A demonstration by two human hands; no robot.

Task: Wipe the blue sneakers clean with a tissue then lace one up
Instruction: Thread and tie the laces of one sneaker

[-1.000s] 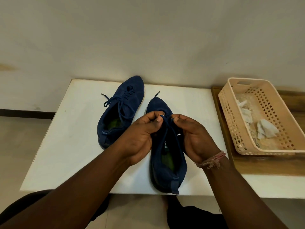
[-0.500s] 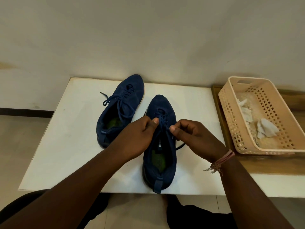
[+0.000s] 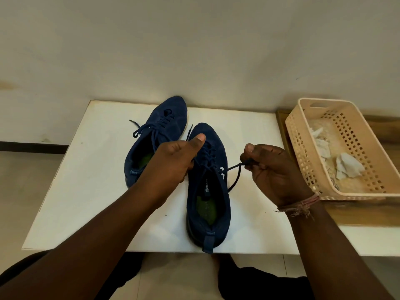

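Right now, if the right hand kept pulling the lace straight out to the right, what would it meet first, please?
Probably the beige basket. The right hand, pinching the lace, has only bare table between it and the basket's near wall, though depth is unclear.

Two blue sneakers stand on the white counter [image 3: 91,191], toes toward its far edge. The near sneaker [image 3: 208,198] reaches the near edge; the far sneaker [image 3: 160,135] lies just beside it, nearer the far edge. The left hand [image 3: 173,163] grips the near sneaker's laced front, thumb up. The right hand [image 3: 275,169] pinches a lace end [image 3: 234,169] pulled taut sideways. At the right edge sits a beige basket [image 3: 303,161] holding crumpled tissues [image 3: 348,165].
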